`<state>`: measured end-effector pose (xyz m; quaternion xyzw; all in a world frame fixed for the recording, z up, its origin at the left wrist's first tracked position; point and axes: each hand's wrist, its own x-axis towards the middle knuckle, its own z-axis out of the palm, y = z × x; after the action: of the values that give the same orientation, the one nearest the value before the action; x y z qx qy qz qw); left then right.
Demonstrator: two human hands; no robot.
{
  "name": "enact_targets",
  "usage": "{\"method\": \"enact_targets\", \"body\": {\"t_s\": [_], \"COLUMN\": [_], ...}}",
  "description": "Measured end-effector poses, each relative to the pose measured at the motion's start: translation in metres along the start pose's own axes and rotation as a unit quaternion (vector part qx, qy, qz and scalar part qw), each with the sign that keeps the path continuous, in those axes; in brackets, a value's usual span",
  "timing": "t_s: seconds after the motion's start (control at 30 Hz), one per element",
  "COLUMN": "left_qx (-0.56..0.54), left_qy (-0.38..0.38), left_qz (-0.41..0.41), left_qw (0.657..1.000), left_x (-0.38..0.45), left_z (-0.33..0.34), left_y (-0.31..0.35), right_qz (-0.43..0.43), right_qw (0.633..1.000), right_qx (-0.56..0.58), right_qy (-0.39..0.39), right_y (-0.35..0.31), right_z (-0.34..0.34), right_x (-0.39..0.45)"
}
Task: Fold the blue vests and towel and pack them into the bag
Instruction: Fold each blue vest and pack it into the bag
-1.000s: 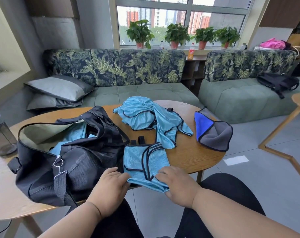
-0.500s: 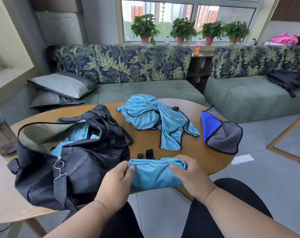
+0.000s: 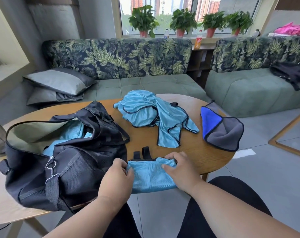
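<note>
Both hands point(image 3: 117, 177) point(image 3: 181, 170) gripping folded vest point(image 3: 150, 176), bag point(image 3: 65, 157) just left, loose vest point(image 3: 154, 117), towel point(image 3: 221, 127) beyond

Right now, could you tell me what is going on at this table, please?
A person is folding a light blue mesh vest at the near edge of the round wooden table, gripping it with the left hand and right hand. The open black duffel bag already holds blue fabric. A crumpled shiny blue vest and a blue-and-grey towel lie unpacked.

Left grip point(image 3: 118, 176), right grip point(image 3: 180, 169) curled, pinching.
</note>
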<state>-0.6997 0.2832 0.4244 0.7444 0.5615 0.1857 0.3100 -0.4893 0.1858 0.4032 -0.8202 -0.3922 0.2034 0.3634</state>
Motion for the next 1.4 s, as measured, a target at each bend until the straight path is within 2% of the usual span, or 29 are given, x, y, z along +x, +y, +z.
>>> {"method": "enact_targets", "body": {"t_s": [0.17,0.4,0.5,0.7,0.93,1.1,1.23,1.4], "left_qx": [0.011,-0.042,-0.115,-0.287,-0.348,-0.333,-0.311,-0.296], "left_qy": [-0.042,-0.082,-0.082,-0.108,-0.165,-0.217,-0.226,-0.232], "left_qz": [-0.029,-0.068,-0.088,-0.086,-0.001,0.094,0.166,0.224], "left_qw": [0.999,0.993,0.986,0.948,0.923,0.913,0.908,0.899], "left_x": [0.003,0.015,0.016,0.013,0.010,0.013,0.010,0.002], "left_z": [-0.003,-0.004,0.000,-0.001,-0.029,-0.058,-0.082,-0.108], "left_y": [0.004,0.021,0.019,0.011,0.017,0.030,0.037,0.042], "right_qz": [-0.010,0.002,0.004,0.007,-0.005,-0.011,-0.041,-0.131], "right_qw": [0.999,0.998,0.997,0.988,0.987,0.968,0.948,0.958], "right_qx": [-0.025,0.024,0.023,0.063,0.049,0.122,0.168,0.032], "right_qy": [-0.026,-0.053,-0.072,-0.142,-0.152,-0.220,-0.268,-0.251], "right_y": [0.000,0.000,0.001,0.005,-0.001,-0.017,-0.042,-0.070], "right_z": [-0.002,-0.005,-0.007,-0.011,-0.015,-0.022,-0.027,-0.034], "right_x": [0.000,-0.002,-0.003,-0.004,-0.009,-0.021,-0.030,-0.033]}}
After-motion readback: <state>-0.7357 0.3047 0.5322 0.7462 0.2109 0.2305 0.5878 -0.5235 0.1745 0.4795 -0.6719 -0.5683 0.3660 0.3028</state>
